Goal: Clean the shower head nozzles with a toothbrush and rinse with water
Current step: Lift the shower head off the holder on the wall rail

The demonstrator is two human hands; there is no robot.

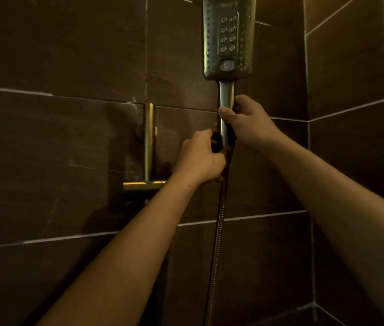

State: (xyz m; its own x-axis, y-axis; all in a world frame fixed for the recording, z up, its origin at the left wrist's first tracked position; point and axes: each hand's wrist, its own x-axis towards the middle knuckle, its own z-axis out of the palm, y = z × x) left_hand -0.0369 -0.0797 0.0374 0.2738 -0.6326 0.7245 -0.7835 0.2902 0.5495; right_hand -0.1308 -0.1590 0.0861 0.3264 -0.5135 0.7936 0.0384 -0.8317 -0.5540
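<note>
1. Dark tiled wall (57, 55) fills the view, meeting a side wall (355, 67) at 3 o'clock.
2. Shower head (228, 36) stands upright at 12 o'clock, nozzles facing the camera.
3. Right hand (248, 123) has its fingers wrapped tight round the handle (226, 95).
4. Left hand (198, 158), just below, curls closed round the handle's base, where the hose (218, 227) drops toward 6 o'clock.
5. Brass pipe (149, 142) stands at 9 o'clock of the hands.

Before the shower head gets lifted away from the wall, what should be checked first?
1. Right hand wrapped around the handle: ok.
2. Left hand at the base of the handle, by the hose: ok.
3. Hose hanging free, no kinks in sight: ok.
4. Shower head nozzles facing the person: ok.
5. Toothbrush within reach: cannot tell, none in view.
6. Water off: ok, no spray visible.
</note>
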